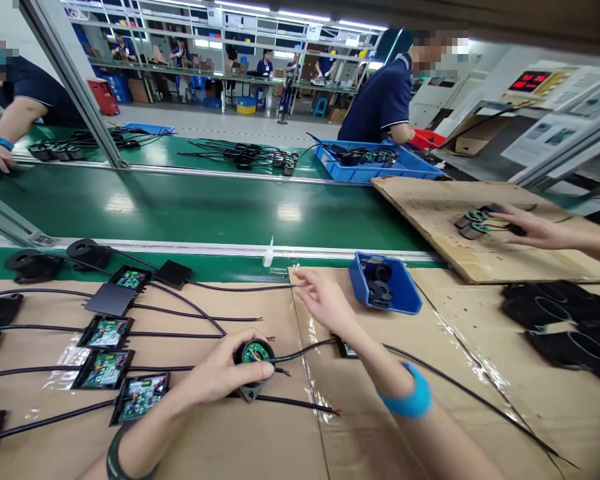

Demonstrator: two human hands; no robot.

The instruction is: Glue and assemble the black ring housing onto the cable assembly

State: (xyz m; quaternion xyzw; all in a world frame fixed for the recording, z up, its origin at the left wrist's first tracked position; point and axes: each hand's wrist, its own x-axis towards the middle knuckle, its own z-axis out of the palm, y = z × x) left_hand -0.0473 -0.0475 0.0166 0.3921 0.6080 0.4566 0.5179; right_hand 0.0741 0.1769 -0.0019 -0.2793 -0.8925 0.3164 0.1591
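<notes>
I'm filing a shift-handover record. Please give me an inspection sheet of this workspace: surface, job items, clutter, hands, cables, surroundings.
Surface: brown cardboard with clear tape on it.
Job items: round black housing with a green board inside; several cased green boards at left.
Clutter: small white bottle; blue bin holding black parts; blurred black pile at far right.
Hands: left hand grips the housing; right hand is raised near a cable end, contact unclear.
Cables: black cables run across the cardboard, several with exposed red wire ends.
Surroundings: green conveyor-like strip beyond; co-workers across it; liquid spills, nothing seen.
</notes>
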